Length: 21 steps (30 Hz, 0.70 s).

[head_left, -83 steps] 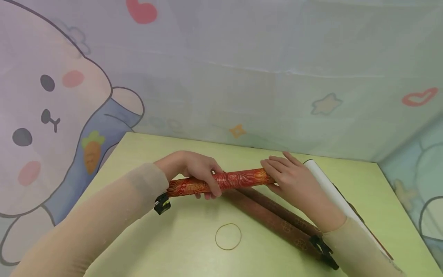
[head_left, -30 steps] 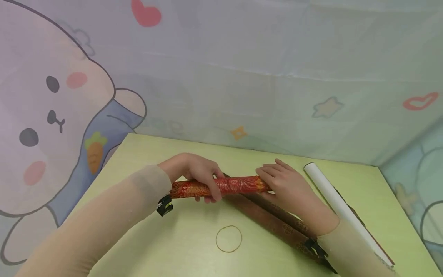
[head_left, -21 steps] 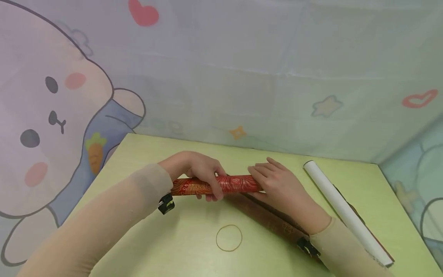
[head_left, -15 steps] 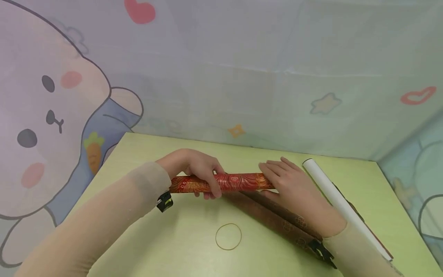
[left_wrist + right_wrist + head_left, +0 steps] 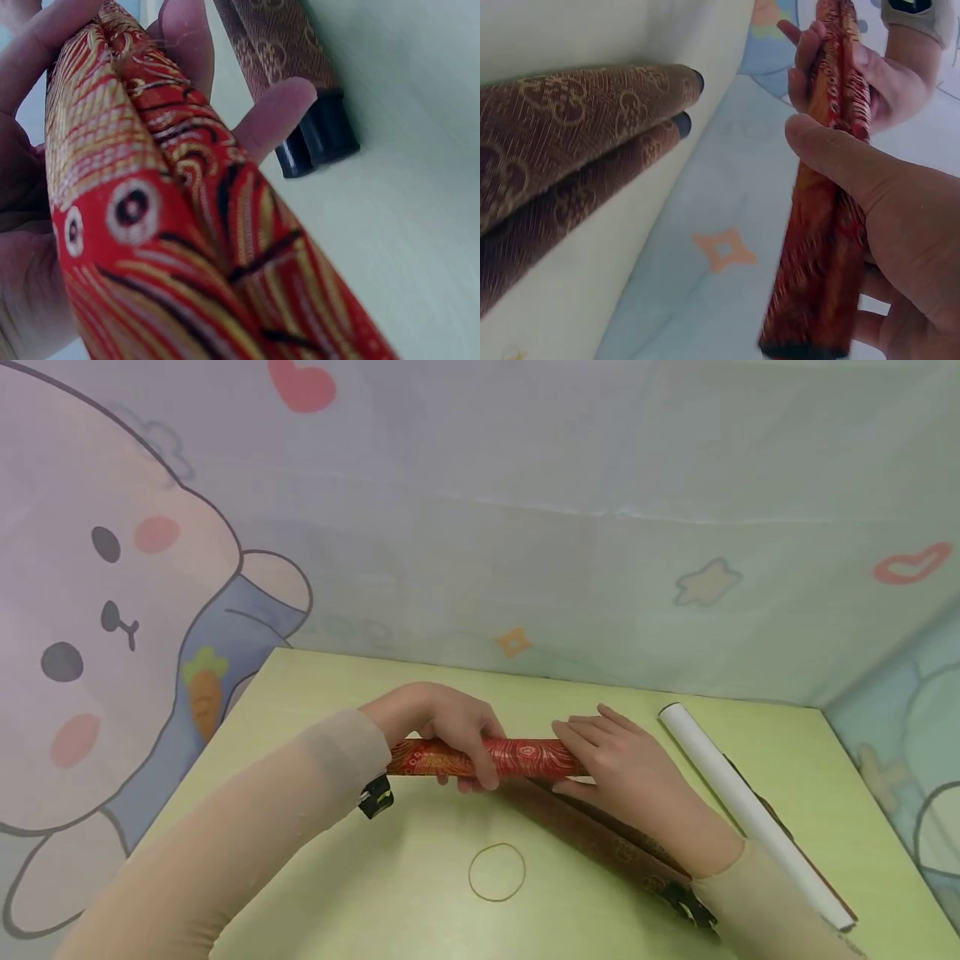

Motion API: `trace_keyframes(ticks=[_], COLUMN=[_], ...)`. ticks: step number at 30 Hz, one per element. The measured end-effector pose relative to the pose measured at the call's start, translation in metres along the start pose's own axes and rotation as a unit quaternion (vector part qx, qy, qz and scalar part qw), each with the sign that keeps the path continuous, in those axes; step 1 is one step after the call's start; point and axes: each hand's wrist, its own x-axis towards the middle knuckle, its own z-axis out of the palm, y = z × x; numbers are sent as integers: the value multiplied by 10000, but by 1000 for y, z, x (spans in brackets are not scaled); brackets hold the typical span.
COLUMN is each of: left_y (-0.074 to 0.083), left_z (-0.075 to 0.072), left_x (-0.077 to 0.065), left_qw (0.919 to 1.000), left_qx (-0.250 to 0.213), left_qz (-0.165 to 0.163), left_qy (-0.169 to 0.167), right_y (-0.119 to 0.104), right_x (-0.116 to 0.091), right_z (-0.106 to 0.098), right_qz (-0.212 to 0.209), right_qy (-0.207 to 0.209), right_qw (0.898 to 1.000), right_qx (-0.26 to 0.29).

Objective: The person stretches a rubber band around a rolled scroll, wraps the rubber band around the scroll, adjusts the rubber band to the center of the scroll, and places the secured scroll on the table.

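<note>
My left hand (image 5: 457, 722) grips a red-and-gold brocade scroll (image 5: 528, 757) near its middle, thumb across the front. The scroll is held level above the table and consists of two rolls lying side by side, as the left wrist view shows. At its right end is my right hand (image 5: 626, 764); in the right wrist view its thumb (image 5: 840, 157) lies over the scroll, with other fingers curled behind. Beneath, a brown patterned scroll (image 5: 577, 831), also a pair of rolls, lies slanted on the table. Its black end caps (image 5: 330, 131) show in the left wrist view.
A thin yellowish rubber band (image 5: 471, 865) lies flat on the pale green table (image 5: 375, 893) in front of the hands. A white roll (image 5: 750, 810) with a dark edge lies slanted at the right. A printed curtain (image 5: 450, 527) hangs behind the table.
My right hand has slid back and forth along the red scroll's right part, left, then right, then slightly left. My left hand and the scroll have shifted slightly right.
</note>
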Motion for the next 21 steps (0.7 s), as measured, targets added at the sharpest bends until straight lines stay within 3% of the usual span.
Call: trace_keyframes(ticks=[5, 13, 21], left_y=[-1, -1, 0], left_z=[-2, 2, 0], left_x=[-6, 2, 0], left_qw=[9998, 9999, 9997], left_qx=[-110, -90, -201], left_qz=[-131, 42, -116], left_qy=[69, -41, -125], right_y=[9, -2, 4], right_x=[-10, 3, -9], right_z=[-5, 8, -5], right_qz=[176, -28, 305], right_qy=[-70, 113, -289], right_qw=[9998, 9999, 9991], right_qx=[-42, -46, -77])
